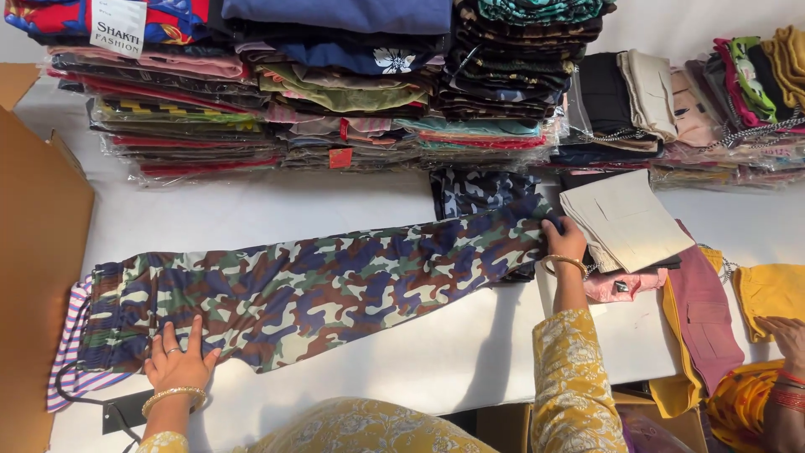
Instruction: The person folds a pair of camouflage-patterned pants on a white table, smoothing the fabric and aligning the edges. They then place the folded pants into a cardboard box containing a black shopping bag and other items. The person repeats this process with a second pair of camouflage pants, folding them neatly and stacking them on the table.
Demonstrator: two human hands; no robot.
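Note:
A pair of camouflage trousers (319, 281) in blue, brown, green and cream lies stretched across the white table (453, 352), waistband at the left, leg ends at the right. My left hand (178, 359) lies flat with fingers spread on the seat of the trousers near the waistband. My right hand (563, 239) grips the leg end at the right. Both wrists wear gold bangles, and the sleeves are yellow with a pattern.
Stacks of folded, bagged clothes (319, 92) line the far side of the table. A brown cardboard box (38, 277) stands at the left. Cream (625, 222), maroon (700, 315) and yellow (771, 294) folded garments lie at the right, where another person's hand (786, 335) rests.

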